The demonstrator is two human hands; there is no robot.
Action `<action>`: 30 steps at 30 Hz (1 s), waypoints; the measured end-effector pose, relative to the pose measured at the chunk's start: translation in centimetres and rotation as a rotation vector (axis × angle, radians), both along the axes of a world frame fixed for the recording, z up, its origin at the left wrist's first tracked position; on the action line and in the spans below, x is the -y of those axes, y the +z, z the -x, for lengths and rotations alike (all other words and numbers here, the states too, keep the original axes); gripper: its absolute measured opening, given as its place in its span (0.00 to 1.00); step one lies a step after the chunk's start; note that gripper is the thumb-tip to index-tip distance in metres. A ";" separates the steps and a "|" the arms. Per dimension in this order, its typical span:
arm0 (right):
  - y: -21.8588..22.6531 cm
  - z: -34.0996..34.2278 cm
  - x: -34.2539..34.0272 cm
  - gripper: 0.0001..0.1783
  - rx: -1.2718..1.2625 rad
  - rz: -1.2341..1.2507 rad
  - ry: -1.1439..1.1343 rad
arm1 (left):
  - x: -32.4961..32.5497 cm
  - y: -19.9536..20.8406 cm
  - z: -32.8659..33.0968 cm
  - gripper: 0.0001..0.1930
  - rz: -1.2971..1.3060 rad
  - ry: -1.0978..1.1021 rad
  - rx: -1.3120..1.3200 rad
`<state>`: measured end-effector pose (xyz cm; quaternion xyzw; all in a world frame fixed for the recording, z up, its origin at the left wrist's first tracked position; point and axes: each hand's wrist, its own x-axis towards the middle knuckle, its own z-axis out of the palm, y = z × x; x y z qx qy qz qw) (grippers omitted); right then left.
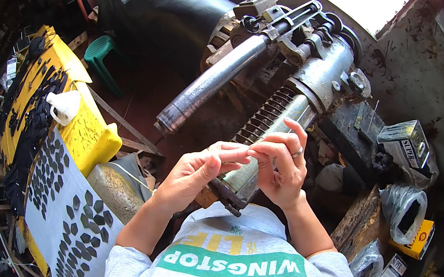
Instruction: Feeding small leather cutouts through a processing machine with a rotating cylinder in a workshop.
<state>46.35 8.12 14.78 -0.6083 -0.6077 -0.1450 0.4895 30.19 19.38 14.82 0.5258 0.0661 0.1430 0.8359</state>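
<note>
My left hand [195, 174] is raised in front of my chest, its fingers stretched toward the right and its thumb up. Against its fingertips, the thumb and index finger of my right hand [284, 166] are pinched; whatever lies between them is too small to make out. A ring is on one right finger. Both hands hover over the near end of a metal machine [320, 73] with a long arm and a coil spring [265, 113] beside it. A second steel cylinder [212, 84] slants to the left of my hands.
Dark flat pieces [83, 232] lie in rows on a pale sheet [47, 227] at left, near a yellow-covered table [25, 96] with a white jug [63, 105]. A green stool [101, 58] stands farther back. Boxes [405, 143] and plastic bags [403, 210] sit at right.
</note>
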 end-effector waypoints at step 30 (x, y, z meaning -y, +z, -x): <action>-6.9 -9.7 6.2 0.12 -1.122 -0.140 -0.193 | -4.4 -5.7 1.3 0.08 -0.208 0.336 -0.273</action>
